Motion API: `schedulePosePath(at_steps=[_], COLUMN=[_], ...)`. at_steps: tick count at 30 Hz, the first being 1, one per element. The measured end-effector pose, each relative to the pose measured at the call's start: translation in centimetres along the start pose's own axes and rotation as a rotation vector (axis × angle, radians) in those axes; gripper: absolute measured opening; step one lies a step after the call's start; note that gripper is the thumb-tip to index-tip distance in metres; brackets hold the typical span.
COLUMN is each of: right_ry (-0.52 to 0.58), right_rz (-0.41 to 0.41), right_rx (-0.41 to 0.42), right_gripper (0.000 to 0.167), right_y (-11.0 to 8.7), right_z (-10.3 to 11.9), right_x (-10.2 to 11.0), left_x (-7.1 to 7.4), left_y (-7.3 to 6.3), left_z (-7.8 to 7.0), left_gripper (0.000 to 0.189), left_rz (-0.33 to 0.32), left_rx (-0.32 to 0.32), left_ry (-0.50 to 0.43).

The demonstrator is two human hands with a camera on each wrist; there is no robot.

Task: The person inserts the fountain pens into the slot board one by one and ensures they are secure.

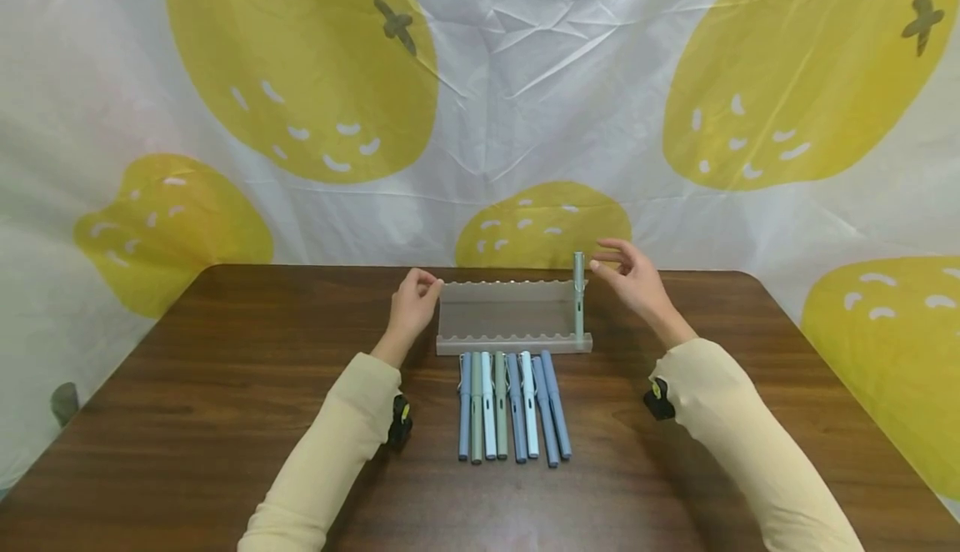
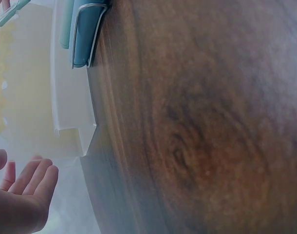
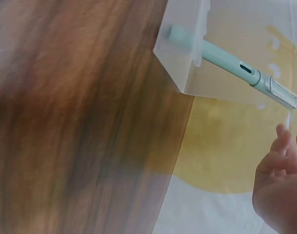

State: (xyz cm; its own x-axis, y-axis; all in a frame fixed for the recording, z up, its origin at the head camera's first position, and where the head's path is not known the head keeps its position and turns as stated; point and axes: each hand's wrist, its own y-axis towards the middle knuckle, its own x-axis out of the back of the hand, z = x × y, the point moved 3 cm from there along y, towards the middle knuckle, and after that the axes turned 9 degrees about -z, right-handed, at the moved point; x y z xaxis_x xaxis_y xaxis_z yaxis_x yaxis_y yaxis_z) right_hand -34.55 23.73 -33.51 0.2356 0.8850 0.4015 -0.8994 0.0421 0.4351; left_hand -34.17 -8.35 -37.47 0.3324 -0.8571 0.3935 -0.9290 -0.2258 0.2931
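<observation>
A clear pen rack point(image 1: 513, 343) with scalloped edges stands on the table. One pale green pen point(image 1: 579, 298) leans upright in its rightmost slot, clip end up. Just right of that pen's top is my right hand point(image 1: 633, 281), fingers loosely spread and holding nothing; the right wrist view shows a small gap between fingertips and pen point(image 3: 231, 63). At the rack's left end is my left hand point(image 1: 415, 306), its fingers relaxed beside the upper corner; whether they touch it I cannot tell. Several blue, green and light blue pens point(image 1: 516, 406) lie side by side before the rack.
The brown wooden table point(image 1: 247, 419) reaches back to a white cloth point(image 1: 547, 118) printed with yellow fruit, which hangs close behind the rack. Both forearms, in pale yellow sleeves point(image 1: 322, 452), flank the row of pens.
</observation>
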Motion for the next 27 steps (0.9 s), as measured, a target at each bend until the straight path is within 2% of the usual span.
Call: schedulePosePath(at_steps=[5, 15, 27], right_ry=[-0.040, -0.058, -0.103], right_rz=[-0.056, -0.065, -0.004], right_rx=[0.053, 0.012, -0.007], right_gripper=[0.042, 0.046, 0.043], right_y=[-1.0, -3.4, -6.1], right_z=[0.1, 0.0, -0.3], right_x=[0.6, 1.0, 0.7], left_x=[0.0, -0.1, 0.0], left_y=[-0.2, -0.3, -0.3], left_z=[-0.1, -0.2, -0.2], left_gripper=[0.020, 0.020, 0.021], left_rz=[0.004, 0.009, 0.009], left_rx=[-0.002, 0.006, 0.006], left_ry=[-0.003, -0.003, 0.006])
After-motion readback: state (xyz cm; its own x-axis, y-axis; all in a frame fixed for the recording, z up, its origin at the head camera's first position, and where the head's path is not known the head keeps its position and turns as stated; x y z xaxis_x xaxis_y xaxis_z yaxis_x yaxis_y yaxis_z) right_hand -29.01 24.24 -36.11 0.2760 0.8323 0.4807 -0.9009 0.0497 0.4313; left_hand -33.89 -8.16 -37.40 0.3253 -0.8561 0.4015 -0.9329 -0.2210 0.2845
